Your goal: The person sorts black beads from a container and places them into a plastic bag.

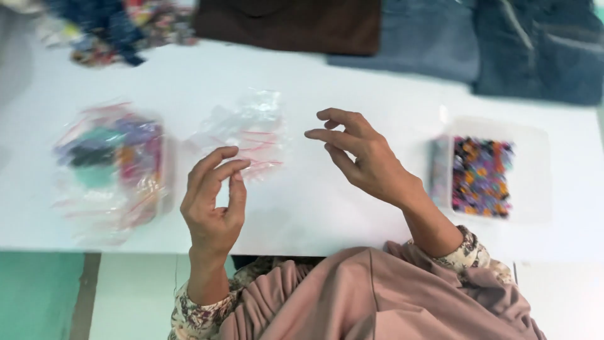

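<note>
A pink cloth (377, 296) drapes over the person's chest at the bottom edge, with floral sleeves (469, 255) showing at both wrists. Above it the two hands are raised over the white desk (352, 82).

The left hand (215, 198) stands upright with fingers curled and thumb close to the fingertips, as if pinching — whether anything small is held there is too fine to make out. The right hand (362, 157) is loosely spread, fingers bent and pointing left, grasping nothing that can be seen. The hands are apart, with bare desk showing between them.

Just behind the left hand's fingertips lies a small heap of clear bags (248, 132) with red zip strips; the hand covers the heap's near edge, and it looks empty. Further left sits a fuller pile of bags (110, 167) holding coloured bits — purple, teal, orange, dark — blurred, so the contents cannot be told.

To the right of the right hand, well apart from it, a clear box (535, 170) holds a dense mass of beads (481, 176) in many colours; its lid and walls are hard to separate from the desk.

Along the far edge lie a brown cloth (289, 25) and denim (503, 44), both cut off by the frame, and a blurred patterned heap (119, 28) at top left.
</note>
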